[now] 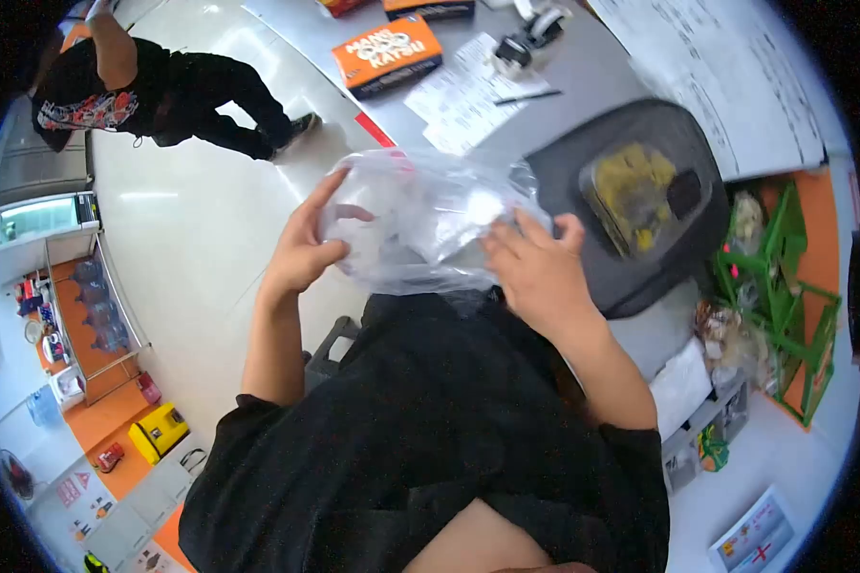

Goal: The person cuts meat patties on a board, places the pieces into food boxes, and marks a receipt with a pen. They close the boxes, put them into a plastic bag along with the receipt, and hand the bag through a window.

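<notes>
A clear plastic bag (430,215) is stretched out in front of my body, its film crinkled and shiny. At the bag's left end is my left hand (306,244), gripping the edge with the thumb in front and a finger showing through the film. My right hand (537,272) has its fingers bent onto the bag's right side, holding the film. I cannot make out any item inside the bag. Just right of my right hand, a dark grey backpack (674,248) lies on the table, with a clear case with yellow contents (633,196) on it.
The grey table (583,67) holds an orange box (388,55), printed papers (468,100), a pen (528,97) and a black-and-white device (530,43). A green rack (784,296) stands right. A person in black (162,95) is at upper left, beyond the pale floor.
</notes>
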### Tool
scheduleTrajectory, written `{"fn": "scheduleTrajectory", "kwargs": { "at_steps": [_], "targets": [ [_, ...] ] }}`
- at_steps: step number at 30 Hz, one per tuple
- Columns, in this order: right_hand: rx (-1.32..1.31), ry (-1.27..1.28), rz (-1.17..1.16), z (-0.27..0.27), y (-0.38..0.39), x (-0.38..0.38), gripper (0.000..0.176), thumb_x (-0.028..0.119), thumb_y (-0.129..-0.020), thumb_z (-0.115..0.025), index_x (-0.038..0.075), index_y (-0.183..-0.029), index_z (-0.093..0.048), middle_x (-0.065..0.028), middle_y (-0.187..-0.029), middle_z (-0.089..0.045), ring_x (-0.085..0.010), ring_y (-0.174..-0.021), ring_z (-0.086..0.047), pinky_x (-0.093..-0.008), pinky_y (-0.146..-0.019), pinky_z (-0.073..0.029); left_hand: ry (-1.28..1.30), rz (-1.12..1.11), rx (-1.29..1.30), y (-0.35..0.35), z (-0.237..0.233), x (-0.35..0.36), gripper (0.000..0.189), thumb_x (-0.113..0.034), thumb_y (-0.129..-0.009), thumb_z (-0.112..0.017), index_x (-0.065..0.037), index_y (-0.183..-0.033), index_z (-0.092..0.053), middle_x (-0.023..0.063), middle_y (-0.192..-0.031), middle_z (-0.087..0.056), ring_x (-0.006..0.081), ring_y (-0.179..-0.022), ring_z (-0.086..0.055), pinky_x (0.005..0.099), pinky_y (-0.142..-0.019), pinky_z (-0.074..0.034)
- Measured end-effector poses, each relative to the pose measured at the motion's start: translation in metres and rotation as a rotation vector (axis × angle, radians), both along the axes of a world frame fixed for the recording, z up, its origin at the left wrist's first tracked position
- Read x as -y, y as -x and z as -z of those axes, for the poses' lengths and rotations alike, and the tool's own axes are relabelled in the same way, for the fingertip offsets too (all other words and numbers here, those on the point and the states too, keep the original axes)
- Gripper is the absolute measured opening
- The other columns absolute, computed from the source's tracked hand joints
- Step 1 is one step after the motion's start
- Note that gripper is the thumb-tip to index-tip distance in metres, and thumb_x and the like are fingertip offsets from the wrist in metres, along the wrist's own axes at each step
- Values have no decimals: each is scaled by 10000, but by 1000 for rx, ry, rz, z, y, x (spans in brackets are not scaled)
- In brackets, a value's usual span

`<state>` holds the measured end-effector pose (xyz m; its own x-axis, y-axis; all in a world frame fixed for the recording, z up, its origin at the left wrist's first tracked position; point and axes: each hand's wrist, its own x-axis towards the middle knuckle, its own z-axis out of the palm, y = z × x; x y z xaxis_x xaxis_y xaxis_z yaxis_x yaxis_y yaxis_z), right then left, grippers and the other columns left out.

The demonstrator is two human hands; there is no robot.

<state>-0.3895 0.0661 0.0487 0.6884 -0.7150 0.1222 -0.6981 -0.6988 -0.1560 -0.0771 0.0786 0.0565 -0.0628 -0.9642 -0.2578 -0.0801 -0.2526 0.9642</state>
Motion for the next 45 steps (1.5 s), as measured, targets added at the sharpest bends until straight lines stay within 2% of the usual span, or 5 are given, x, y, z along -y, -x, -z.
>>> {"fn": "scheduleTrajectory", "kwargs": {
  "at_steps": [7, 16, 28, 37, 45],
  "targets": [
    [622, -364, -223, -43, -172, 184, 273, 76, -791, -643, 93, -1054, -715, -77, -1028, -718, -264, -1004, -665, -419, -968, -431, 58, -184, -254, -195, 40, 44, 1043, 16, -505, -512, -8, -1530, -322, 175, -1552, -347, 271, -1058, -635, 272, -710, -520],
    [-383, -217, -87, 79, -267, 333, 1154, 246, -545, -892, 135, -1515, -277, -146, -1478, -408, -356, -1366, -396, -586, -1077, -339, 52, -202, -422, -292, 21, 120, 1102, -52, -439, -546, 5, -1520, -336, 188, -1499, -425, 298, -1040, -659, 332, -881, -513],
    [729, -412, 217, -63, -179, 336, 1187, 245, -513, -960, -22, -1469, -309, -133, -1332, -522, -244, -1198, -540, -381, -1029, -444, 134, -11, -894, -224, 93, 258, 1025, -11, -543, -570, -18, -1534, -306, 185, -1537, -376, 299, -1131, -632, 375, -973, -507],
    [705, -554, -8, 56, -276, 320, 1263, 277, -518, -942, 4, -1510, -210, -211, -1388, -452, -314, -1227, -516, -366, -1046, -437, 135, 97, -205, -224, 105, 283, 945, 73, -641, -533, -39, -1547, -290, 120, -1583, -338, 255, -1218, -589, 335, -996, -471],
    [-212, -317, 272, 70, -334, 310, 1184, 250, -562, -866, 159, -1550, -220, -137, -1461, -377, -331, -1327, -402, -721, -1051, -297, 375, 168, 354, -251, 80, 269, 969, 76, -649, -539, -104, -1562, -272, 115, -1603, -309, 269, -1295, -540, 308, -887, -541]
  ]
}}
